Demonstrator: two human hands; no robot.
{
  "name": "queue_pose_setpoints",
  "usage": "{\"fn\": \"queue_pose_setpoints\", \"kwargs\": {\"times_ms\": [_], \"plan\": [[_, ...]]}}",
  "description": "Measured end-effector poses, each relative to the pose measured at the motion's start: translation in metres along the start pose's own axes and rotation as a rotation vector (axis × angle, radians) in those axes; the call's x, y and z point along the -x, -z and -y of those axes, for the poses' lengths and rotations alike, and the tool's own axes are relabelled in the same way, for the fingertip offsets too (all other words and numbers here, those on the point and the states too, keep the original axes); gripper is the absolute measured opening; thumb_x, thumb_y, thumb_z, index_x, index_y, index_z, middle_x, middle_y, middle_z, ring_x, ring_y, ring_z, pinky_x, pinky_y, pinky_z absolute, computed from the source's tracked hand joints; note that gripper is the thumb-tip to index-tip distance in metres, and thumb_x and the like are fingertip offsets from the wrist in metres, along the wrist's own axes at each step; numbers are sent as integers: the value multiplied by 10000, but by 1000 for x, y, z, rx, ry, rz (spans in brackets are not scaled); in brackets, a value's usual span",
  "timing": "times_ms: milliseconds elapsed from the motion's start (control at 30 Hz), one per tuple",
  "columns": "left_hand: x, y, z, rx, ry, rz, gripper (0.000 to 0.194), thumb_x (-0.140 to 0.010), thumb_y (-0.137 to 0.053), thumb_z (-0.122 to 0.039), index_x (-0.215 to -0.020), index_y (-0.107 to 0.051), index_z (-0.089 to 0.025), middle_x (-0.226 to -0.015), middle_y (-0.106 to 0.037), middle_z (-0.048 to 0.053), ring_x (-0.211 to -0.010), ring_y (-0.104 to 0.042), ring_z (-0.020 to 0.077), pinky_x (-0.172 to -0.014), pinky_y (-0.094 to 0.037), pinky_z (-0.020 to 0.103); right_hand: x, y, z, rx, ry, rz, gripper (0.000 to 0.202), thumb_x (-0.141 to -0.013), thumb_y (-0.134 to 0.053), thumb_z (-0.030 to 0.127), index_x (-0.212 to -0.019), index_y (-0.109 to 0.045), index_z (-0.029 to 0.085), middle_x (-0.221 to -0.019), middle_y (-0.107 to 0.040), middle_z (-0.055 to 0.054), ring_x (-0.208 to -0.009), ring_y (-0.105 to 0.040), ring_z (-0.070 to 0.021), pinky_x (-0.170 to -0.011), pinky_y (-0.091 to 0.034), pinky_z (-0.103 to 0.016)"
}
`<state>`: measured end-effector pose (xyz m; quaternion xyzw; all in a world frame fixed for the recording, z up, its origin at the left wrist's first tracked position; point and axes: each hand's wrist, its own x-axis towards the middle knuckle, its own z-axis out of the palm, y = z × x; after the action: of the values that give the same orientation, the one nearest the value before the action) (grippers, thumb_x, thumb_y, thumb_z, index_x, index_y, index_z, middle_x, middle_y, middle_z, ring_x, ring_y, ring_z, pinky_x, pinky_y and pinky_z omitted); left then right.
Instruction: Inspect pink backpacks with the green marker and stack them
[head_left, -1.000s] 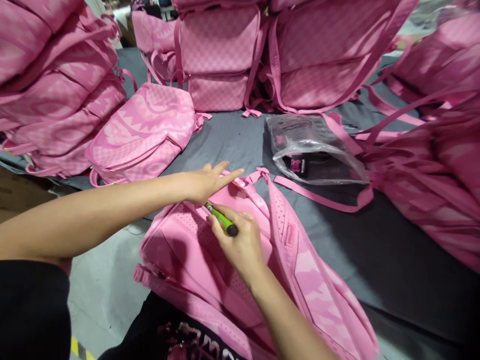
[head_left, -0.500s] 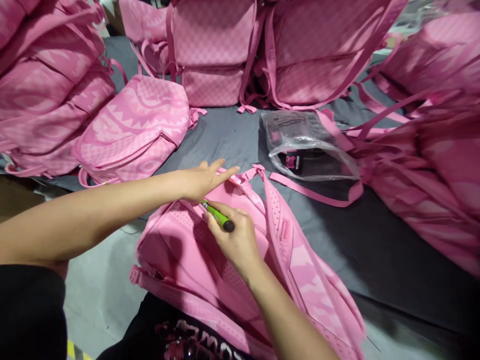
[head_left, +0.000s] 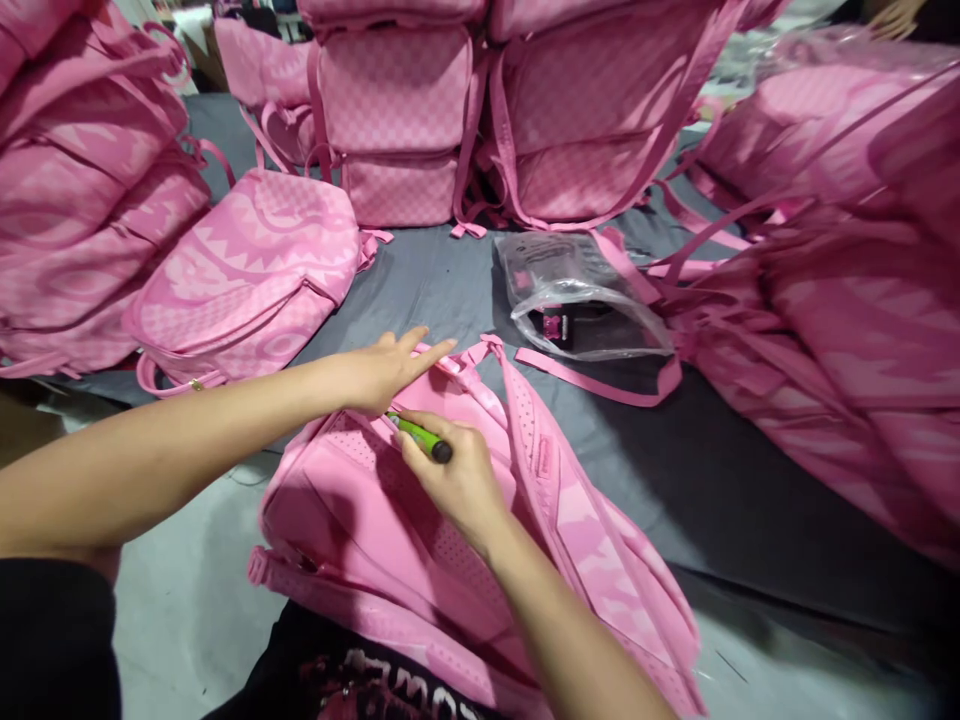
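Note:
A pink backpack point(head_left: 390, 540) lies in front of me with its padded back and shoulder straps upward, partly on the table edge and against my lap. My left hand point(head_left: 379, 375) rests across its top edge, fingers spread, thumb hidden. Close beside it, my right hand point(head_left: 457, 475) grips a green pen-like tool point(head_left: 418, 436) with a black end. The tool's far tip goes under my left hand, so I cannot see what it touches.
Pink backpacks stand piled at the left point(head_left: 90, 190), back point(head_left: 397, 100) and right point(head_left: 840, 330). A single patterned backpack point(head_left: 255, 270) lies left of centre. An open clear plastic bag point(head_left: 585, 310) with a dark tag inside sits on the grey-covered table point(head_left: 435, 270). Someone's hand point(head_left: 896, 18) shows far right.
The view has shifted, so everything sits slightly further left and the far piles show more. Both hands keep nearly the same place on the backpack. Another person's hand has come into view.

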<state>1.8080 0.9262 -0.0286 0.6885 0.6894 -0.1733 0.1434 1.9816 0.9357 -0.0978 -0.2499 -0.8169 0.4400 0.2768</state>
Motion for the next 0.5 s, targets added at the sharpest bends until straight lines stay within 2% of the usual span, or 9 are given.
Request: {"fn": "queue_pose_setpoints", "kwargs": {"times_ms": [133, 233, 333, 433, 467, 500], "plan": [[1, 3, -2, -5, 19, 34, 1085, -770, -595, -66, -1558, 111, -306, -1631, -46, 206, -1315, -448, 365, -973, -460, 397, -1, -3, -3, 9, -9, -49, 238, -854, -642, 242, -1067, -742, 207, -991, -778, -59, -852, -726, -231, -853, -527, -383], [3, 2, -2, 6, -1, -2, 1078, -773, -604, -82, -1560, 100, -299, -1632, -50, 207, -1351, -418, 373, -1020, -434, 424, -2, -7, -1, -119, -43, 9, 244, -859, -615, 236, -1067, -741, 215, -968, -780, -44, -797, -724, -197, -787, -551, -327], [5, -2, 1, 41, -12, -34, 1032, -782, -583, -77, -1568, 52, -286, -1630, -82, 205, -1370, -408, 367, -1054, -415, 431, -6, -1, 8, -211, -77, 20, 201, -832, -610, 217, -969, -755, 195, -885, -779, -34, -730, -708, -176, -722, -553, -290], [5, -7, 3, 68, -11, -74, 1008, -776, -547, -35, -1573, 8, -304, -1627, -112, 200, -1350, -434, 368, -1028, -442, 437, -12, 32, 15, -378, -105, 72, 171, -846, -587, 254, -883, -740, 186, -840, -772, -33, -716, -709, -173, -655, -556, -273], [5, -8, 4, 78, -12, -90, 1015, -765, -532, -12, -1572, 1, -317, -1630, -116, 189, -1348, -437, 362, -1016, -454, 432, -15, 50, 14, -406, -83, 17, 175, -856, -566, 257, -880, -726, 190, -872, -772, -39, -759, -715, -179, -665, -559, -277], [5, -10, 4, 88, -14, -102, 1025, -751, -516, 11, -1572, -5, -327, -1633, -119, 177, -1346, -441, 354, -1004, -465, 425, -19, 69, 9, -384, -51, -90, 181, -860, -538, 244, -892, -709, 195, -923, -768, -49, -821, -717, -187, -701, -562, -290]]}}
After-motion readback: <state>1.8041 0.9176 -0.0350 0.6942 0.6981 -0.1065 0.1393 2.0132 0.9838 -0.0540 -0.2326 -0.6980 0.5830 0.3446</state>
